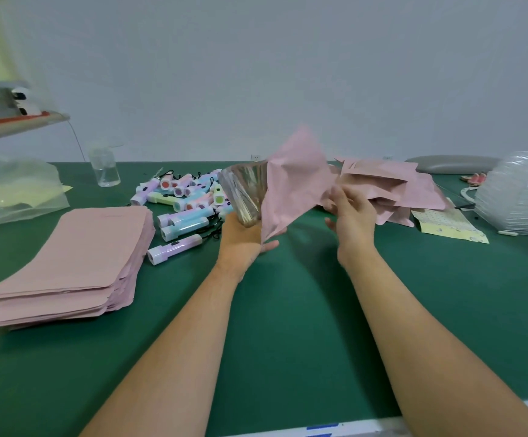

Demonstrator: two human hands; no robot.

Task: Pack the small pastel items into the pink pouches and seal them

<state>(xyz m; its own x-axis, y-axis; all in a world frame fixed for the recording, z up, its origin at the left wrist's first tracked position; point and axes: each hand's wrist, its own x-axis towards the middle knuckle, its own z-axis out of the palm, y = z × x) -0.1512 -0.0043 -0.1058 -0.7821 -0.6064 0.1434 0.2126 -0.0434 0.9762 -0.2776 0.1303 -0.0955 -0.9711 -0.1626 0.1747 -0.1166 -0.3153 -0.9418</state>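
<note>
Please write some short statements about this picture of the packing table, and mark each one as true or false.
1. Both the left hand and the right hand hold one pink pouch above the green table. True.
2. The stack of flat pouches lies to the right of the hands. False: it lies to their left.
3. The pastel items stand in one neat row. False: they lie in a loose pile.
4. A clear cup stands upright near the table's far edge. True.
</note>
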